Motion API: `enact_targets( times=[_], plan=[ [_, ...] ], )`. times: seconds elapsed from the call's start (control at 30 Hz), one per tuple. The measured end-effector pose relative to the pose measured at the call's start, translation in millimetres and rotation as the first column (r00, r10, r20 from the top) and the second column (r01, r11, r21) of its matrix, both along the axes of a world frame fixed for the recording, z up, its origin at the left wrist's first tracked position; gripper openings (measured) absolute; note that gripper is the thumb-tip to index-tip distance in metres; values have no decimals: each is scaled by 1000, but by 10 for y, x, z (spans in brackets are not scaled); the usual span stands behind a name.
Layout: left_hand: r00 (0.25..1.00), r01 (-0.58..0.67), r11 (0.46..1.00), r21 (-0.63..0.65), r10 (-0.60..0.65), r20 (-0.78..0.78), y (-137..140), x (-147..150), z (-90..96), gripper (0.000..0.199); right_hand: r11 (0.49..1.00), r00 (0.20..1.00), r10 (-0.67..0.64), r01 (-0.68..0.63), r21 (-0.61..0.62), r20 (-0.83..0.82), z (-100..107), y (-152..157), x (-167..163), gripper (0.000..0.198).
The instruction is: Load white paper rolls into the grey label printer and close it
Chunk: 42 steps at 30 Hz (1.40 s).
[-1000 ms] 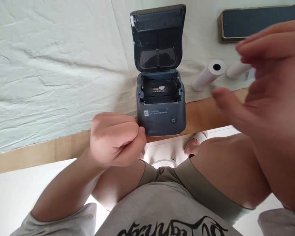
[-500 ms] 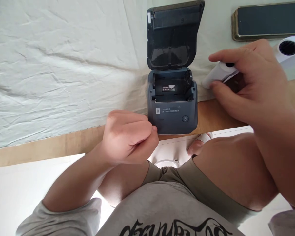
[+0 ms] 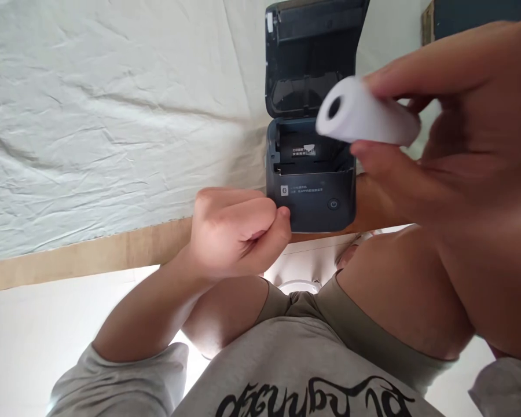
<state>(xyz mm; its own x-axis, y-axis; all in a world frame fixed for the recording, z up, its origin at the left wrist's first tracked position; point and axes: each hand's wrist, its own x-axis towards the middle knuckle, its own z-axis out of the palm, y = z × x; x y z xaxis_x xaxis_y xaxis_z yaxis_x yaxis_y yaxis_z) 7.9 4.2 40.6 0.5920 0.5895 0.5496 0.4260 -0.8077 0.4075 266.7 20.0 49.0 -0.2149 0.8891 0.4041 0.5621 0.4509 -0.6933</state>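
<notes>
In the head view, the right hand (image 3: 473, 133) pinches a white paper roll (image 3: 373, 116) between thumb and fingers (image 3: 425, 69), its hollow end overlapping the right side of the open-lidded dark printer (image 3: 312, 205). The left hand (image 3: 238, 231), fingers tightly curled, sits at the printer's near left corner on the counter (image 3: 125, 249).

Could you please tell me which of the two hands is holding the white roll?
The right hand: it has the white roll in its grasp, whereas the left hand is curled into a fist beside the printer.
</notes>
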Motion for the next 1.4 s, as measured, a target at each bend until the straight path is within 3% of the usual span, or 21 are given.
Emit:
enact_targets(
  times=[0.1, 0.2, 0.27, 0.4, 0.53, 0.6, 0.77, 0.9, 1.0, 1.1, 1.17, 1.27, 1.33, 1.4],
  plan=[
    [1000, -1, 1000, -18, 1, 3, -7, -15, -4, 51, 978, 975, 30, -75, 194, 222, -1, 52, -143, 35],
    [1000, 8, 1000, -11, -8, -12, -9, -29, -12, 52, 944, 954, 22, -119, 308, 299, -46, 77, -181, 32],
    [1000, 16, 1000, -7, -16, -16, -7, -34, -16, 53, 961, 954, -18, -67, 270, 298, -53, 79, -193, 31],
    [1000, 30, 999, -26, -30, 6, 6, -31, -23, 52, 990, 967, -138, 128, 60, 214, -11, 98, -266, 25],
    [999, 50, 998, -33, -50, 18, 19, -31, -20, 51, 988, 986, -123, 132, -79, 109, 17, 160, -319, 19],
    [998, 54, 998, -34, -53, 14, 19, -36, -9, 51, 995, 994, -73, 78, -68, 76, 18, 168, -302, 18],
    [999, -19, 999, -35, 20, 28, 27, -53, -28, 49, 982, 987, 142, -149, 117, 72, -9, 85, -179, 13],
    [987, -89, 996, 27, 85, 139, 60, -57, -151, 11, 961, 966, 236, -249, 124, 107, -60, 26, -107, 2],
    [991, -68, 994, 90, 57, 117, 67, -57, -231, 42, 948, 955, 269, -285, 143, 123, -90, 6, -69, 5],
    [998, -44, 993, 107, 39, 52, 66, -58, -258, 42, 941, 947, 297, -312, 129, 119, -95, -14, -46, 11],
    [998, -49, 985, 166, 41, 50, 72, -56, -262, 41, 958, 964, 249, -259, 125, 94, -92, -26, -46, 17],
    [993, -52, 958, 280, 21, 113, 89, -59, -256, 37, 992, 998, 68, -68, 109, 3, -101, -22, -55, 24],
    [992, -22, 958, 286, -15, 127, 99, -70, -234, 31, 998, 997, -50, 51, 27, -62, -116, 0, -56, 30],
    [994, 44, 970, 240, -66, 87, 104, -82, -200, 28, 992, 990, -94, 85, -90, -100, -130, 37, -56, 46]
  ],
)
